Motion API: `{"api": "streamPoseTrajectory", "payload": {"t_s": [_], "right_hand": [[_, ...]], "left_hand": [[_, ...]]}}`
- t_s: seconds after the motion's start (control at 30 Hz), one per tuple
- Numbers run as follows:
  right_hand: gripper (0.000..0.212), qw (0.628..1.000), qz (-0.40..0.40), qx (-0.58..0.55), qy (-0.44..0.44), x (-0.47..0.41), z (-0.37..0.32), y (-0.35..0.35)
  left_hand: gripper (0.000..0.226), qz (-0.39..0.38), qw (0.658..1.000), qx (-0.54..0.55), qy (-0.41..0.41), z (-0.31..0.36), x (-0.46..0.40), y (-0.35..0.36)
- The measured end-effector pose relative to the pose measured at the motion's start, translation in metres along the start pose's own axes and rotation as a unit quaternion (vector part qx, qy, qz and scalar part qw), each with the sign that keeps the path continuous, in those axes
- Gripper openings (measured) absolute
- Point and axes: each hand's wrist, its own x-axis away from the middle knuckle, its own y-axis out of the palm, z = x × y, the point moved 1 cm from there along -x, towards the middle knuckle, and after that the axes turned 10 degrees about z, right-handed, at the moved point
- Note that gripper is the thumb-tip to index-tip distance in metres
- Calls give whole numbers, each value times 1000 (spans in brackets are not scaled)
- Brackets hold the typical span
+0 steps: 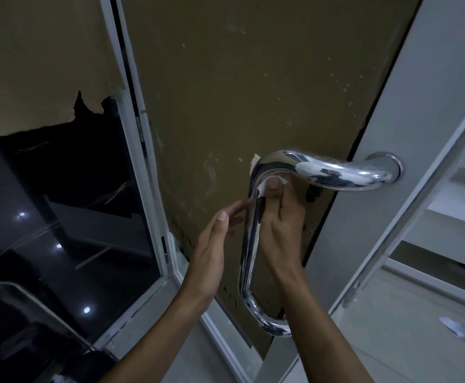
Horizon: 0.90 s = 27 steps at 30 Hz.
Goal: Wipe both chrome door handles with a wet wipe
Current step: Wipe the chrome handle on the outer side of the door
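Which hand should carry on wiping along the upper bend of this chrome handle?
Probably the right hand: it pinches the wet wipe against the chrome handle just under that bend. The left hand is open beside the bar and holds no wipe.

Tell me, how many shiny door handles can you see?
2. One chrome handle is on the brown-covered door between both hands; another handle shows at the bottom left, partly cut off.
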Motion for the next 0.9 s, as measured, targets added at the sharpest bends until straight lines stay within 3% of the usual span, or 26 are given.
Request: {"api": "streamPoseTrajectory", "payload": {"t_s": [0.07, 0.13, 0.2, 0.43, 0.57, 0.77, 0.9], "right_hand": [[32, 999, -3, 37, -3, 6, 4, 5], [62, 995, -7, 99, -8, 14, 10, 6], [74, 988, -20, 152, -15, 21, 18, 2], [65, 975, -142, 162, 54, 55, 54, -18], [44, 961, -185, 164, 120, 72, 74, -28], [28, 932, -239, 232, 145, 98, 101, -34], [15, 889, -322, 303, 122, 111, 115, -41]], "left_hand": [[47, 9, 1000, 1, -7, -4, 0, -3], [49, 21, 1000, 2, -17, -8, 0, -5], [50, 32, 999, -1, -25, -11, 0, -7], [54, 10, 998, -19, -54, -22, 6, -6], [45, 0, 996, -32, -82, -31, 17, 0], [44, 3, 992, -37, -122, -47, 25, 1], [58, 14, 989, -49, -139, -57, 25, -1]]}}
